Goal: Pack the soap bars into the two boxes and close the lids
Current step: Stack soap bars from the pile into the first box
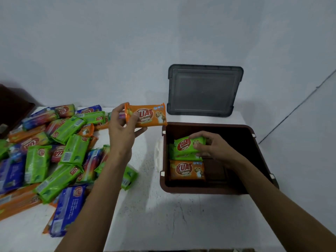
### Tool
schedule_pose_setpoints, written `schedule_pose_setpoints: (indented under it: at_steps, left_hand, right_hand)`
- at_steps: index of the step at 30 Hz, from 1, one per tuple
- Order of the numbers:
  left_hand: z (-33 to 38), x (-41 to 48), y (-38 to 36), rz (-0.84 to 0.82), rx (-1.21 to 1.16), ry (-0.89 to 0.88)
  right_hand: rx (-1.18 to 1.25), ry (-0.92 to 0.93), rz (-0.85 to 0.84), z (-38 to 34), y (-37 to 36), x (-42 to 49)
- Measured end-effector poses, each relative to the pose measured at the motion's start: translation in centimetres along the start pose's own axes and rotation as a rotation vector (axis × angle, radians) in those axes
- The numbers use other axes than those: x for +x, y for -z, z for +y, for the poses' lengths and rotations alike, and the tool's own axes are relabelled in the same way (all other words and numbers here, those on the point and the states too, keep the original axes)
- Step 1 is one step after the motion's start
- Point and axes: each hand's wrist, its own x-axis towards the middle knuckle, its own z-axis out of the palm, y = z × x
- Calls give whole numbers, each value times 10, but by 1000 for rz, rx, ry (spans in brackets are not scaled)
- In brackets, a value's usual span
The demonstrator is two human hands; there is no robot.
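Observation:
An open brown box (254,142) stands on the white table (163,215) at the right. Inside it my right hand (212,148) grips a green soap bar (185,146), which rests on another green bar. An orange soap bar (187,170) lies flat in the box just in front of them. My left hand (123,128) holds a second orange soap bar (147,115) in the air, just left of the box's far left corner. A heap of green, blue, orange and rainbow-wrapped soap bars (54,151) covers the table's left part.
A grey lid (203,90) leans upright against the wall behind the brown box. A dark brown object (12,106) shows at the far left edge. A white piece (158,153) lies against the box's left wall. The wall is close behind the table.

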Motion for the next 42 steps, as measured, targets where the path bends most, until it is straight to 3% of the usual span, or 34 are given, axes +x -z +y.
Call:
schedule_pose_setpoints:
  at_steps: [7, 17, 21, 24, 27, 30, 32, 36, 42]
  left_hand:
    - [-20, -18, -19, -125, 9, 114]
    - [-29, -24, -24, -174, 77, 102]
    - [-27, -24, -25, -178, 90, 99]
    - [-26, -24, -25, -193, 110, 85]
    - [-24, -26, -27, -220, 103, 92]
    - [-22, -28, -33, -252, 84, 116]
    - [-20, -30, -38, -282, 82, 122]
    - [-19, -28, -40, -326, 229, 89]
    - [-35, -21, -26, -239, 719, -292]
  right_hand:
    - [-386, -11, 140, 21, -6, 9]
    - [-709, 74, 114, 22, -12, 7]
    - [-815, 23, 102, 18, -11, 3]
    - [-1027, 57, 293, 7, -11, -4]
    - [-775, 292, 484, -10, -13, -10]
    - [-85, 247, 261, -32, -20, -15]
    - [152, 232, 155, -37, -24, -18]
    - [305, 227, 146, -34, -22, -22]
    - [231, 115, 120, -16, -4, -38]
